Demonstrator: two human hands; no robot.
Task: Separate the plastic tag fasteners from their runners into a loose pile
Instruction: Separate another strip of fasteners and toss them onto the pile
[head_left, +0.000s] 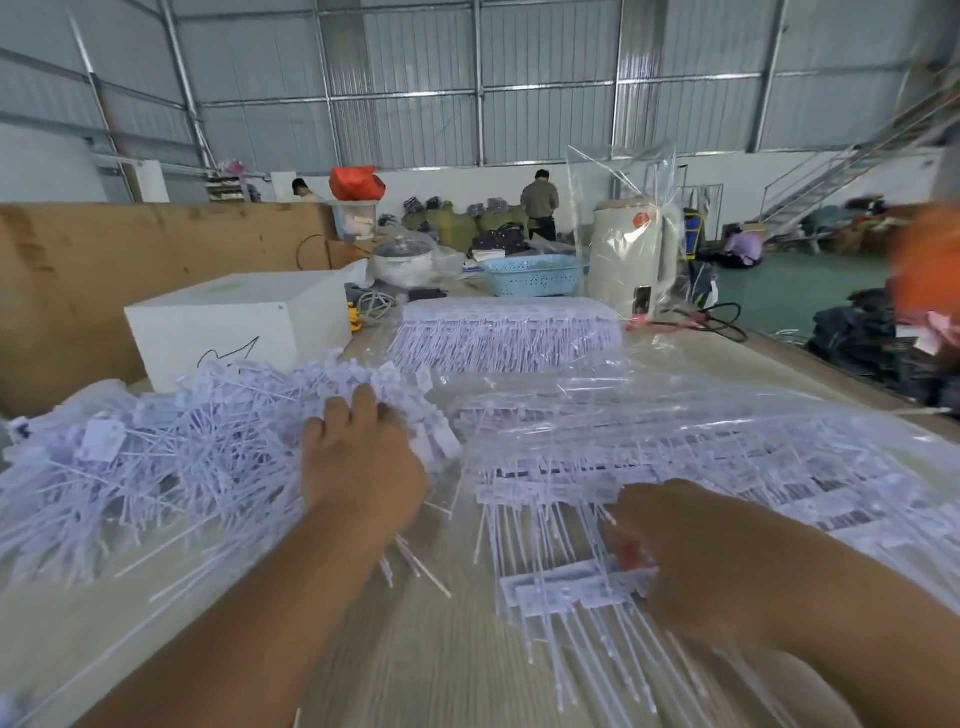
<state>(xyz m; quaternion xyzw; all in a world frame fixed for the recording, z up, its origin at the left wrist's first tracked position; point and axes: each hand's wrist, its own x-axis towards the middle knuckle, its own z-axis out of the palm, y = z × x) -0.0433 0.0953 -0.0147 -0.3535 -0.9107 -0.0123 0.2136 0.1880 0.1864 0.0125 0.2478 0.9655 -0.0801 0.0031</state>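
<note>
Fasteners (156, 457) lie in a big loose white pile on the left of the worktop (395, 649), spreading from the near left edge back to a white box (228, 322). I see my left hand (358, 457) reaching forward with its back to the camera, fingers bent down into the right edge of that pile; I cannot tell whether it grips anything, since the fingertips are buried among the strands. A few stray fasteners lie just below its wrist. On the right, sheets of fasteners on their runners (675, 447) lie flat and overlapping, glossy and half see-through, covering most of that side. My right hand (691, 551) rests on the nearest sheet, fingers curled onto the left end of a runner bar (566, 592), with the long thin stems fanning out toward me beneath the forearm; the hand is blurred, so how firmly it pinches is unclear. Farther back, a thick stack of unsplit sheets (504, 332) sits in clear wrapping. Behind it stand a blue basket (535, 275), a pale appliance in a plastic bag (634, 249), and a lidded pot (405, 260). A cardboard wall (104, 270) runs along the left. In the hall behind, a person (540, 205) stands with their back turned among bundles of goods.
</note>
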